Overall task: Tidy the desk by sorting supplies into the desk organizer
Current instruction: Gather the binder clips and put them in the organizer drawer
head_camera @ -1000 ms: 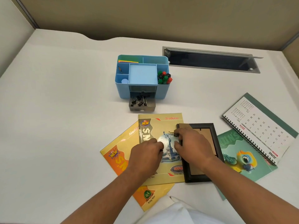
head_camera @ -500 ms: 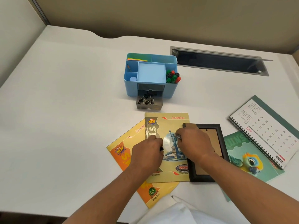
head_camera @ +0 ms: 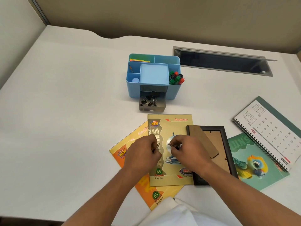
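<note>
A blue desk organizer [head_camera: 174, 90] stands mid-desk with markers [head_camera: 176, 78] in its right compartment. Its small grey drawer [head_camera: 160, 107] is pulled out and holds several black binder clips [head_camera: 149, 101]. Nearer me, two yellow notebooks [head_camera: 169, 126] lie overlapped. Above them my left hand [head_camera: 143, 152] pinches a small binder clip [head_camera: 157, 146] by its wire handle. My right hand [head_camera: 185, 149] pinches another small clip [head_camera: 170, 144] the same way. The clips' bodies are mostly hidden by my fingers.
A black photo frame [head_camera: 226, 144] lies face down, overlapping the top notebook's right edge. A green parrot notebook [head_camera: 254, 162] and a spiral desk calendar [head_camera: 268, 131] lie at the right. A recessed cable slot [head_camera: 219, 61] sits behind the organizer.
Both hands have lifted off the top notebook, each now pinching a small binder clip, and they have drawn slightly apart. The camera view has shifted a little.
</note>
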Motion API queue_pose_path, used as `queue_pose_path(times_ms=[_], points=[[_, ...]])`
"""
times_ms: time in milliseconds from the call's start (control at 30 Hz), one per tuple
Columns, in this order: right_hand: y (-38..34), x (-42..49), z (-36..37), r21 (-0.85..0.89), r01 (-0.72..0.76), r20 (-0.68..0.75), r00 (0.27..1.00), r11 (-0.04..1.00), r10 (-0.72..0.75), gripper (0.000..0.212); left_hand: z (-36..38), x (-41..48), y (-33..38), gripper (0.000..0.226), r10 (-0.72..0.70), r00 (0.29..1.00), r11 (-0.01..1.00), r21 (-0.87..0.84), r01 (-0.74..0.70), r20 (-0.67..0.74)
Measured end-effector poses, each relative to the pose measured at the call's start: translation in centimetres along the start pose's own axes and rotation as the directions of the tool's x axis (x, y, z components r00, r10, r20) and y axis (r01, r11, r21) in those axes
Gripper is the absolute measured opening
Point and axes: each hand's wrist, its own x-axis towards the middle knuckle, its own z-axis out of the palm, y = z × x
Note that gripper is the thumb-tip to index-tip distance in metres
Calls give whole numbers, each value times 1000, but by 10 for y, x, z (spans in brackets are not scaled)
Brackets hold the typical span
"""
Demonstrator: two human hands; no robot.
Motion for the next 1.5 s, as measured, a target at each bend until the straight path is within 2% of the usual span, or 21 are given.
queue_pose_path(times_ms=[67,133,433,700,800,933,1033,1233,1500], points=[[-1,-1,1,22,-13,11,1000,1000,13,2,-2,2,-4,24,-7,1000,997,-81,7,4],[-1,1,2,51,-26,18,1000,998,25,8,-4,5,-6,39,-14,1000,988,-155,15,5],[-10,27,-5,360,-85,13,996,929,86,8,-15,32,-8,12,-73,997,943,-328,57,-38],[-23,58,-21,648,-220,35,965,729,260,5,-32,68,-4,11,-264,955,791,-597,133,-137],[-34,76,-27,729,-248,40,946,637,322,8,-41,87,1,13,-293,933,786,-609,112,-207],[-46,99,-34,783,-259,38,927,565,373,9,-46,110,9,14,-327,915,774,-622,115,-238],[-49,109,-33,804,-275,66,922,528,381,14,-44,118,10,25,-319,917,783,-612,114,-237],[-41,107,-20,781,-320,98,911,536,401,10,-30,111,2,28,-303,915,834,-539,119,-267],[-38,101,-11,743,-337,114,915,578,388,11,-24,103,-4,30,-224,950,904,-410,120,-216]])
